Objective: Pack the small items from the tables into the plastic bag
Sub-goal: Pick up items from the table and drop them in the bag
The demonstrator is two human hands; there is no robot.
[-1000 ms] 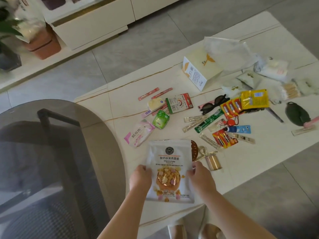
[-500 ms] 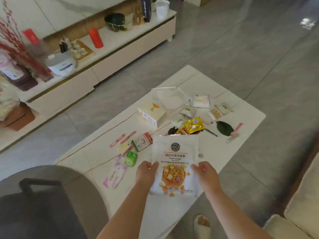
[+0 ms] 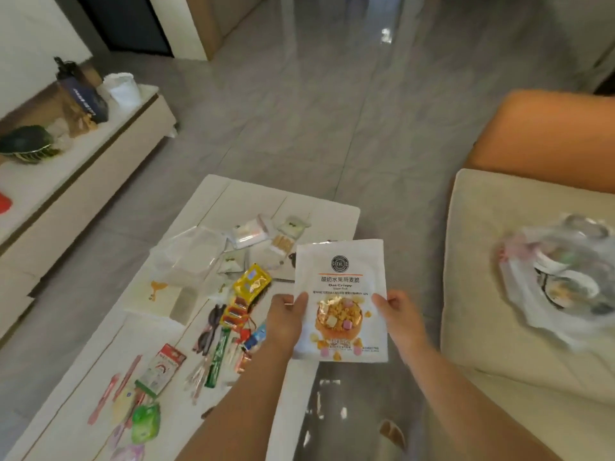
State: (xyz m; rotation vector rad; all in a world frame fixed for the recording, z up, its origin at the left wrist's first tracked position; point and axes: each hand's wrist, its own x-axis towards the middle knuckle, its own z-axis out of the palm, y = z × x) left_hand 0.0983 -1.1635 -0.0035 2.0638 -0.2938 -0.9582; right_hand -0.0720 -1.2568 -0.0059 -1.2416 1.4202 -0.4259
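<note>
I hold a white oat-crisp snack pouch (image 3: 341, 281) upright in the air, past the right edge of the white table (image 3: 213, 204). My left hand (image 3: 286, 319) grips its left edge and my right hand (image 3: 397, 314) grips its right edge. A clear plastic bag (image 3: 559, 284) with several items inside lies on the cream sofa cushion (image 3: 482, 261) at the right. Small items stay scattered on the table: a yellow packet (image 3: 252, 282), battery packs (image 3: 234, 312), dark sunglasses (image 3: 208, 331), a green tube (image 3: 218, 359), a red-and-white card pack (image 3: 161, 369) and a green packet (image 3: 144, 424).
A small white box (image 3: 156, 296) and a clear wrapper (image 3: 191, 254) sit on the table's far side. A low white cabinet (image 3: 83, 168) with objects runs along the left. An orange sofa arm (image 3: 545, 131) rises behind the cushion. Grey tiled floor (image 3: 332, 128) lies beyond.
The pouch has been lifted off the table and carried to the right in both hands. My view has swung right, bringing the sofa and the plastic bag into sight.
</note>
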